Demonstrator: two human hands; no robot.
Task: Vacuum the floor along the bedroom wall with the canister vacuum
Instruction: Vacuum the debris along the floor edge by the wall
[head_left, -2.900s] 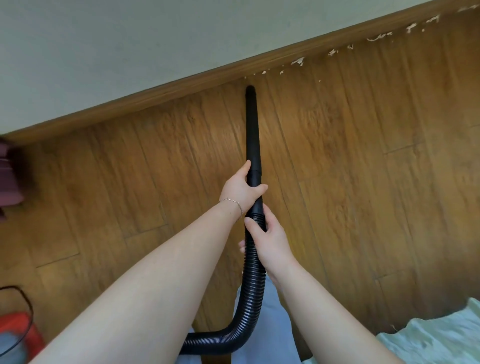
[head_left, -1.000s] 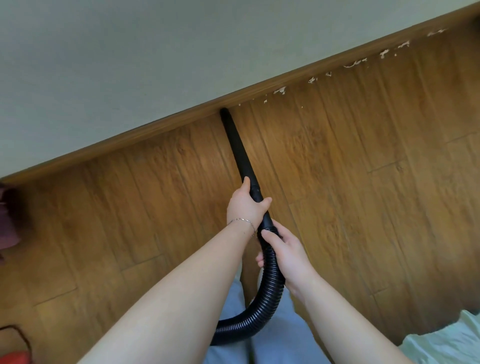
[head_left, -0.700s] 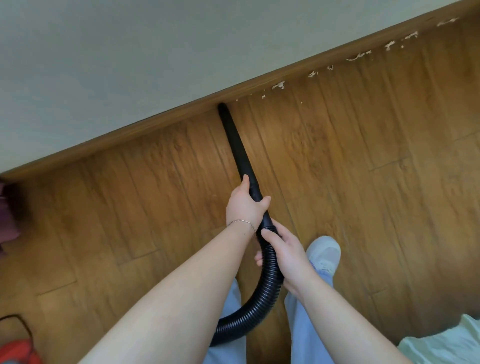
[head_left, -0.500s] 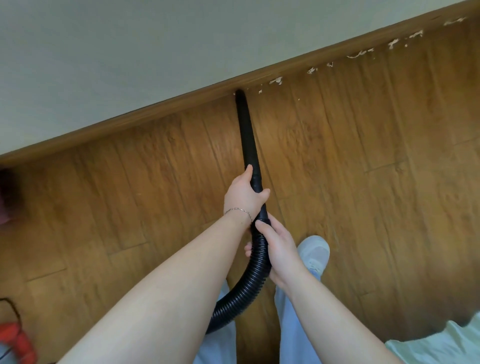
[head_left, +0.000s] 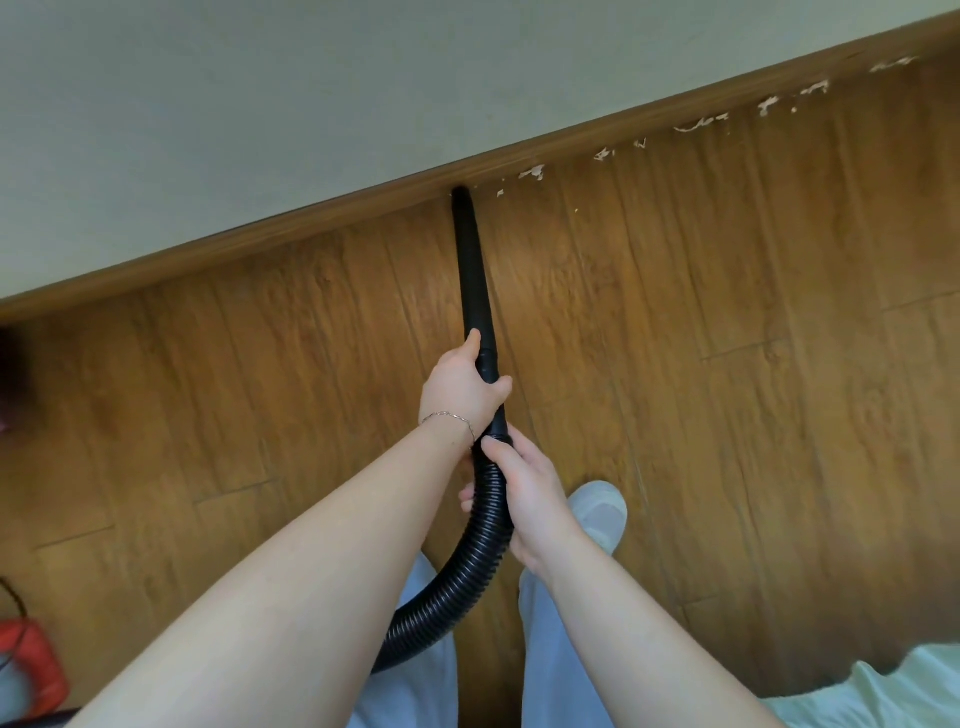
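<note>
1. At the near left edge lies a red object (head_left: 31, 670) with a black cord across it. It is only partly in view, so I cannot tell what it is.
2. The wall (head_left: 260, 104) and its brown baseboard (head_left: 311, 221) run from the left edge up to the far right, above the wooden floor (head_left: 753, 415).
3. The left hand (head_left: 457, 389) grips the wide end of the nozzle with its fingers curled round it. A thin bracelet (head_left: 447, 417) sits on the wrist.
4. The black nozzle (head_left: 470, 260) tapers away from the hands, and its tip is against the baseboard at floor level.
5. The right hand (head_left: 530, 499) grips the ribbed hose (head_left: 483, 525) just behind the left hand, thumb on top. The hose curves near and left under the left forearm.
6. A pale shoe (head_left: 597, 512) stands on the floor just right of the right hand, with pale trousers (head_left: 550, 649) nearer.
7. White scraps (head_left: 532, 172) lie along the baseboard from just right of the tip to the far right.
8. Pale green cloth (head_left: 883, 691) fills the near right corner.
</note>
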